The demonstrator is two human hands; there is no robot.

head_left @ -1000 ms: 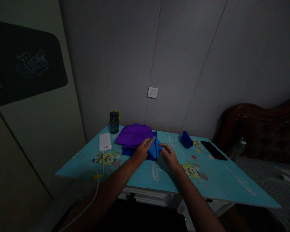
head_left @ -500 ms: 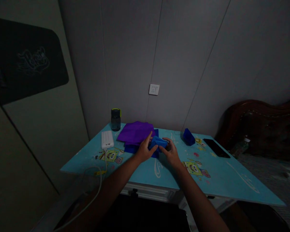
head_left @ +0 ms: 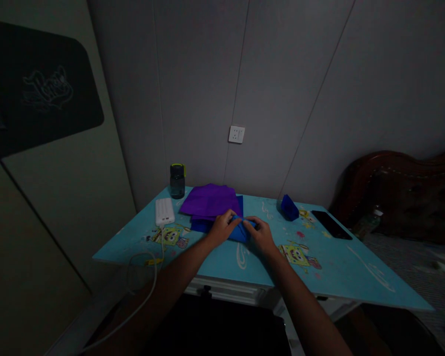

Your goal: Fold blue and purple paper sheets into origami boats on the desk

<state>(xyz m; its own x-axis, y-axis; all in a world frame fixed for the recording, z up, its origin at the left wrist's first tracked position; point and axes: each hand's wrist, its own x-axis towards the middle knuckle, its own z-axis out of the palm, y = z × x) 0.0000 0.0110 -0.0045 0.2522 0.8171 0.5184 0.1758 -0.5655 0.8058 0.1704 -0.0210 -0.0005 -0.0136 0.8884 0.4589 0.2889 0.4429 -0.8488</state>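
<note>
My left hand and my right hand meet over a small folded blue paper piece on the light-blue cartoon table. Both hands curl their fingers onto the piece and press it down against the tabletop. Right behind the hands lies a stack of purple paper sheets on top of blue sheets. A finished-looking folded blue paper shape stands to the right of the stack.
A white power bank with a cable running off the front edge lies at the left. A dark bottle stands at the back left, a black phone at the right. A wall socket and a bed headboard are beyond.
The blue piece stood up between my hands as an open fold, then was turned and flattened; now both hands press it down on the table.
</note>
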